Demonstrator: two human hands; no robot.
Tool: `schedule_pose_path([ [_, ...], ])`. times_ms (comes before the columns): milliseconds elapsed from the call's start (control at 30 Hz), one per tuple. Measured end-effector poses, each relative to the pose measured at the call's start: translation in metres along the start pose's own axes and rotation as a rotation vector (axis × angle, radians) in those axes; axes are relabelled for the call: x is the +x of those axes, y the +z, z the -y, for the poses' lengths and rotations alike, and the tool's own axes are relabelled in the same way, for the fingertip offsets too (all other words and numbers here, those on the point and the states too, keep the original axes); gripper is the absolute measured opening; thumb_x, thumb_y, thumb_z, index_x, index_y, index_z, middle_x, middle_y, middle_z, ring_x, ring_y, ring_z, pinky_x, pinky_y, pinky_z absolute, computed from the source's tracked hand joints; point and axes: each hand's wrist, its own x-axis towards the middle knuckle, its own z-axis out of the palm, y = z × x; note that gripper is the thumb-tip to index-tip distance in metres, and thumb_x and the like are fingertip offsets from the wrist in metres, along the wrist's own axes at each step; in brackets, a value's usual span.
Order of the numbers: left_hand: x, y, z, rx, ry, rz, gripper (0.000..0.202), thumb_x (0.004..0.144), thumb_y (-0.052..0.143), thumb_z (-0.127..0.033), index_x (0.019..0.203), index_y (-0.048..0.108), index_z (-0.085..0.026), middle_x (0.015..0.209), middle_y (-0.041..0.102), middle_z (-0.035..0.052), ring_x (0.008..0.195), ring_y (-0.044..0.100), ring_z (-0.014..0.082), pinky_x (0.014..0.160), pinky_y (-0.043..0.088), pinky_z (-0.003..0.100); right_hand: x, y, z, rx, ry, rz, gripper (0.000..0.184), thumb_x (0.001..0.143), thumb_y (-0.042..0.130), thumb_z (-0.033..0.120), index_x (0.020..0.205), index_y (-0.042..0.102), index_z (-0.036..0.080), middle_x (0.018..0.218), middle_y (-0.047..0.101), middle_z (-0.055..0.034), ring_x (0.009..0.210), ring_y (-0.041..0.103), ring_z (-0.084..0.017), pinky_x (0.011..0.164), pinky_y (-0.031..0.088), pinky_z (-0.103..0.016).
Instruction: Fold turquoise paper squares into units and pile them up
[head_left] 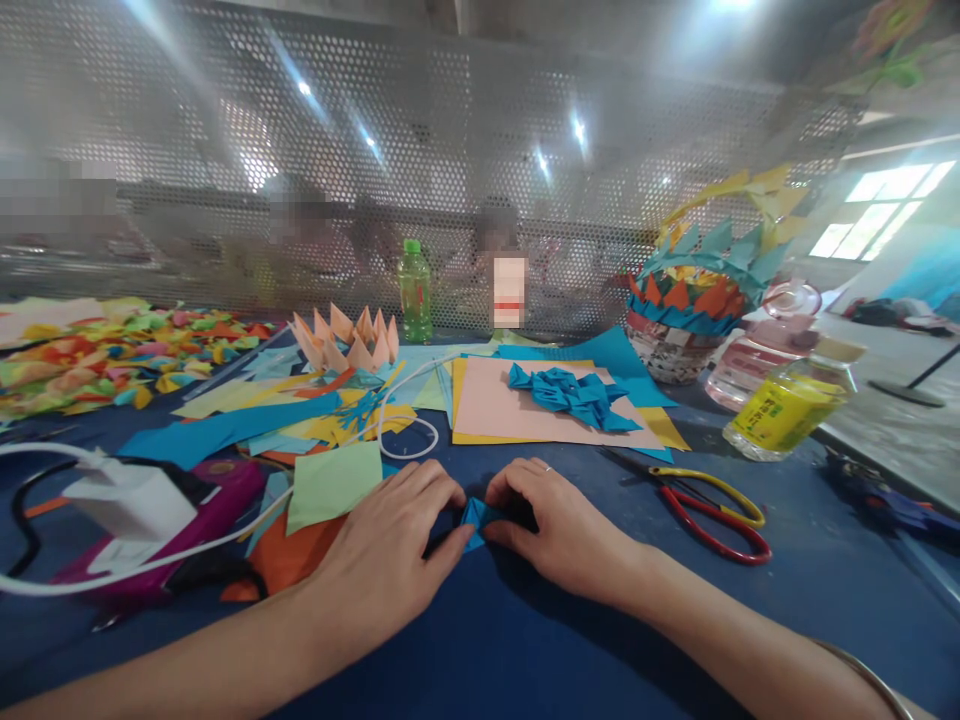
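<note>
Low on the dark blue table (525, 650), my left hand (390, 560) and my right hand (555, 530) meet with fingers curled. Both pinch a small folded blue paper piece (474, 517) between their fingertips, pressing it against the tabletop. Just beyond them lies a pink sheet (495, 410) on a yellow one, and on it rests a heap of folded blue paper pieces (574, 395).
Red-and-yellow scissors (712, 510) lie right of my hands. A yellow-labelled bottle (787, 410), a paper basket (690, 300), a green bottle (414, 290), an orange paper crown (349, 340), loose coloured sheets (330, 485), a white charger (131, 500) with cable sit around. A perforated screen stands behind.
</note>
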Motion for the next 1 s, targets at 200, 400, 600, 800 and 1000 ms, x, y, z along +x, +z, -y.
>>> schedule_pose_path([
  [200, -0.0003, -0.0013, 0.0019, -0.111, 0.061, 0.025, 0.004, 0.087, 0.057, -0.022, 0.084, 0.057, -0.021, 0.089, 0.059, 0.003, 0.084, 0.056, 0.0206, 0.074, 0.044, 0.034, -0.0033, 0.0027, 0.0002, 0.095, 0.074, 0.003, 0.014, 0.077, 0.069, 0.013, 0.081, 0.058, 0.019, 0.072, 0.059, 0.0028, 0.068, 0.052, -0.014, 0.061, 0.038, -0.025],
  [400, -0.0016, -0.0032, 0.002, -0.142, 0.063, 0.02, 0.012, 0.089, 0.056, -0.021, 0.077, 0.054, -0.021, 0.082, 0.059, 0.0006, 0.079, 0.055, 0.0187, 0.071, 0.042, 0.031, -0.0051, 0.0001, 0.0002, 0.146, 0.047, -0.02, 0.016, 0.077, 0.07, 0.014, 0.091, 0.065, 0.021, 0.078, 0.067, 0.0011, 0.073, 0.058, -0.015, 0.068, 0.043, -0.026],
  [600, -0.0036, -0.0047, 0.0017, -0.23, -0.006, 0.021, 0.016, 0.094, 0.052, -0.028, 0.079, 0.055, -0.023, 0.069, 0.058, -0.0049, 0.064, 0.056, 0.0147, 0.06, 0.04, 0.025, -0.0068, -0.005, 0.0007, 0.142, 0.024, -0.036, 0.004, 0.078, 0.072, 0.019, 0.077, 0.068, 0.021, 0.075, 0.068, 0.0015, 0.073, 0.059, -0.015, 0.067, 0.042, -0.026],
  [800, -0.0049, -0.0049, 0.0018, -0.227, 0.013, -0.008, 0.016, 0.094, 0.052, -0.03, 0.081, 0.059, -0.023, 0.073, 0.061, -0.0039, 0.066, 0.058, 0.0151, 0.062, 0.04, 0.025, -0.0072, -0.006, 0.0012, 0.195, 0.028, -0.081, 0.003, 0.079, 0.071, 0.018, 0.078, 0.069, 0.02, 0.075, 0.068, 0.0015, 0.074, 0.059, -0.014, 0.069, 0.042, -0.026],
  [1000, -0.0048, -0.0057, 0.0043, -0.1, 0.08, -0.063, 0.028, 0.094, 0.051, -0.03, 0.068, 0.052, -0.021, 0.063, 0.053, -0.0039, 0.059, 0.051, 0.0146, 0.056, 0.035, 0.025, -0.0078, -0.0066, 0.0018, 0.177, 0.003, -0.061, 0.002, 0.08, 0.071, 0.02, 0.079, 0.07, 0.019, 0.075, 0.068, 0.0017, 0.074, 0.058, -0.014, 0.069, 0.042, -0.025],
])
